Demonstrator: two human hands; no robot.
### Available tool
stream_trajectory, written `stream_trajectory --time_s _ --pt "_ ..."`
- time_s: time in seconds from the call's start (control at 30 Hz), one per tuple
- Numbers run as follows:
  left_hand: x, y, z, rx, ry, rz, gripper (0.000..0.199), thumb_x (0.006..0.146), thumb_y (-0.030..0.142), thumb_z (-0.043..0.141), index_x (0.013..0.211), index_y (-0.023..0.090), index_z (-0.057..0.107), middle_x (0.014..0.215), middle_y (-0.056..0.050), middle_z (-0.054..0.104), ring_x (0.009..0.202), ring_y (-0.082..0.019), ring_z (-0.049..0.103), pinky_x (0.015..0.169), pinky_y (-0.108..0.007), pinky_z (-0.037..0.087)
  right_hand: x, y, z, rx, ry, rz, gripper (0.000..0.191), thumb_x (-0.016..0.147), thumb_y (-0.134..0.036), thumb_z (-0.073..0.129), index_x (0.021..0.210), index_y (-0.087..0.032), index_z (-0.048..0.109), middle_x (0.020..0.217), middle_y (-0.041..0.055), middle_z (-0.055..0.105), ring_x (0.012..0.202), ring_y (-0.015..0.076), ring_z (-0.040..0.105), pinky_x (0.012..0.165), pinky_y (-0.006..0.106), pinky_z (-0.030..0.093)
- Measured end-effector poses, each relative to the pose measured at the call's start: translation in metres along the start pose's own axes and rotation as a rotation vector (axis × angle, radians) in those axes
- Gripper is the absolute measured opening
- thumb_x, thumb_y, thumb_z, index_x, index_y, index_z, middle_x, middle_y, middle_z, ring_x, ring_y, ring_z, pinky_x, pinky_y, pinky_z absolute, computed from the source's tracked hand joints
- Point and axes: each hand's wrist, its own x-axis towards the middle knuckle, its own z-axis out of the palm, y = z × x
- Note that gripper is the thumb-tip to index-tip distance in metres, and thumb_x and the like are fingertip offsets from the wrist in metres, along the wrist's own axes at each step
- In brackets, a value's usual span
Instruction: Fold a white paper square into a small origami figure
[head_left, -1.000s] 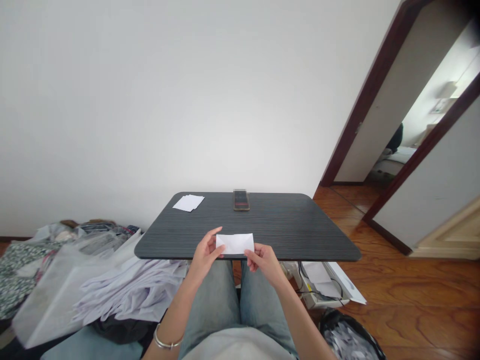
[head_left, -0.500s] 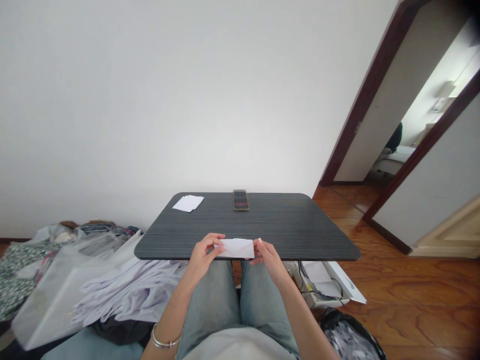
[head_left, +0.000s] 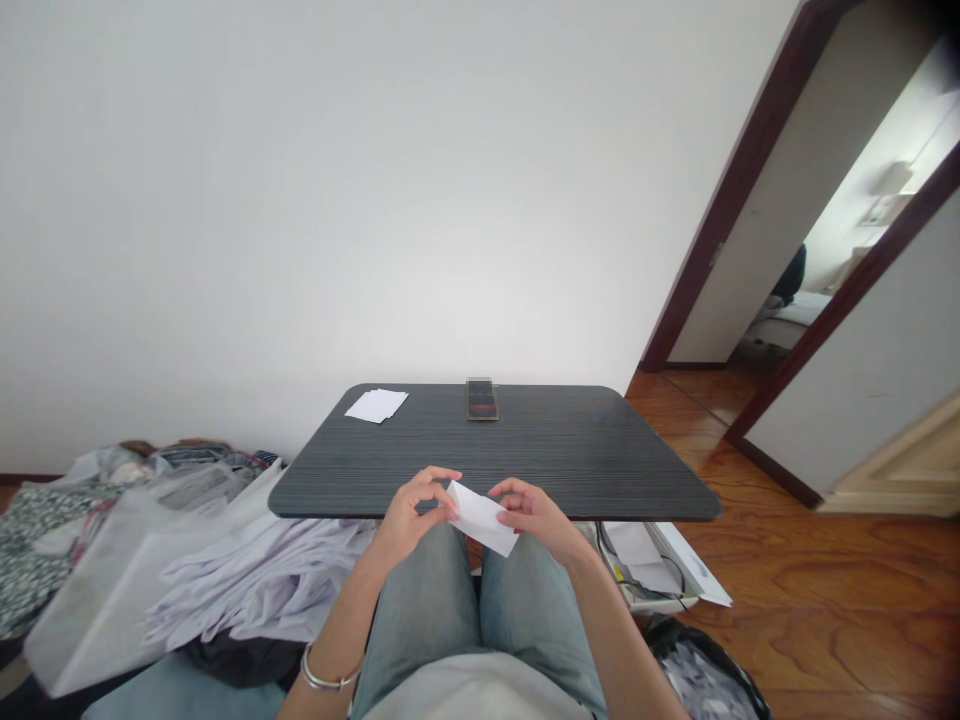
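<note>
A small rectangular white paper is held slantwise at the table's near edge, its right end lower and hanging over my lap. My left hand pinches its upper left end between thumb and fingers. On the right side, my right hand grips its upper edge, thumb in front and fingers curled around. Whether the paper is folded is hard to make out. Farther back on the dark table lies a small stack of white papers at the left.
A dark framed rectangular object sits at the table's back middle, by the wall. Clothes and plastic bags are piled at the left. Below the table's right side are a box with cables and a black bag of scraps.
The paper has turned from level to slanted, its right end dropping below the table edge. My right hand has shifted from its right end to its upper edge, fingers more curled.
</note>
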Motion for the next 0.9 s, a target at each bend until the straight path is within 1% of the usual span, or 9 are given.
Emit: stream_trajectory --time_s 0.17,0.3,0.43,0.47,0.53,0.6,0.67,0.73,0.9 --pt "-0.001 0.001 -0.003 0.035 0.014 0.042 0.007 0.073 0.016 0.061 0.068 0.018 0.065 0.125 -0.008 0.051 0.114 -0.024 0.046 0.095 -0.039 0.035 0.001 0.0 -0.003 -0.022 0.127 -0.124 0.027 0.069 -0.027 0.064 0.092 -0.019 0.053 0.055 -0.0081 0.049 0.046 0.0078 0.046 0.043 0.017 0.036" --pt "-0.002 -0.001 -0.004 0.129 0.06 0.022 0.008 0.076 0.016 0.058 0.071 0.018 0.064 0.125 -0.009 0.05 0.114 -0.024 0.045 0.098 -0.043 0.032 0.001 -0.001 -0.003 0.006 0.251 -0.2 0.026 0.069 -0.025 0.061 0.094 -0.02 0.052 0.054 -0.009 0.044 0.044 0.0075 0.045 0.04 0.017 0.038" --pt "-0.002 -0.002 0.0 0.248 0.084 0.041 0.01 0.076 0.017 0.058 0.083 0.021 0.065 0.125 -0.009 0.047 0.114 -0.024 0.044 0.097 -0.044 0.033 0.003 -0.003 0.006 -0.026 0.369 -0.237 0.025 0.07 -0.027 0.059 0.093 -0.02 0.053 0.057 -0.0079 0.041 0.046 0.01 0.048 0.039 0.021 0.045" --pt "-0.002 -0.002 0.002 0.277 0.097 0.049 0.013 0.075 0.016 0.058 0.085 0.021 0.065 0.124 -0.009 0.047 0.113 -0.024 0.045 0.096 -0.043 0.034 0.003 -0.003 0.009 -0.035 0.399 -0.245 0.024 0.07 -0.027 0.058 0.093 -0.02 0.053 0.058 -0.0076 0.04 0.047 0.0106 0.05 0.04 0.022 0.047" --pt "-0.001 -0.002 0.006 0.335 0.143 0.051 0.014 0.074 0.015 0.059 0.086 0.021 0.065 0.112 -0.008 0.052 0.102 -0.022 0.051 0.089 -0.039 0.04 0.005 -0.003 0.015 -0.051 0.453 -0.267 0.023 0.07 -0.027 0.058 0.092 -0.02 0.054 0.06 -0.0068 0.04 0.049 0.011 0.05 0.041 0.023 0.048" --pt "-0.001 -0.001 0.01 0.371 0.175 0.024 0.014 0.073 0.014 0.058 0.084 0.02 0.065 0.091 -0.006 0.054 0.084 -0.018 0.055 0.077 -0.032 0.045 0.006 -0.002 0.019 -0.064 0.488 -0.295 0.022 0.07 -0.027 0.058 0.091 -0.02 0.054 0.062 -0.0061 0.04 0.049 0.0105 0.049 0.042 0.023 0.048" --pt "-0.002 -0.002 0.013 0.353 0.173 -0.009 0.015 0.073 0.012 0.057 0.082 0.02 0.065 0.078 -0.002 0.054 0.07 -0.015 0.055 0.066 -0.027 0.046 0.007 0.0 0.023 -0.078 0.506 -0.326 0.02 0.071 -0.027 0.057 0.09 -0.02 0.055 0.064 -0.0054 0.041 0.049 0.0101 0.048 0.042 0.022 0.047" --pt "-0.004 -0.003 0.016 0.285 0.153 -0.028 0.017 0.072 0.009 0.055 0.081 0.019 0.065 0.076 -0.002 0.057 0.066 -0.013 0.056 0.063 -0.024 0.045 0.007 0.002 0.026 -0.085 0.511 -0.345 0.019 0.072 -0.028 0.056 0.089 -0.02 0.054 0.065 -0.0044 0.043 0.051 0.0104 0.048 0.043 0.022 0.046" --pt "-0.008 -0.005 0.023 0.121 0.153 -0.048 0.019 0.073 0.01 0.055 0.085 0.019 0.067 0.083 -0.004 0.066 0.073 -0.015 0.06 0.068 -0.025 0.047 0.006 0.009 0.034 -0.103 0.53 -0.374 0.016 0.075 -0.03 0.055 0.086 -0.019 0.055 0.071 -0.0006 0.054 0.053 0.0112 0.049 0.046 0.021 0.042"
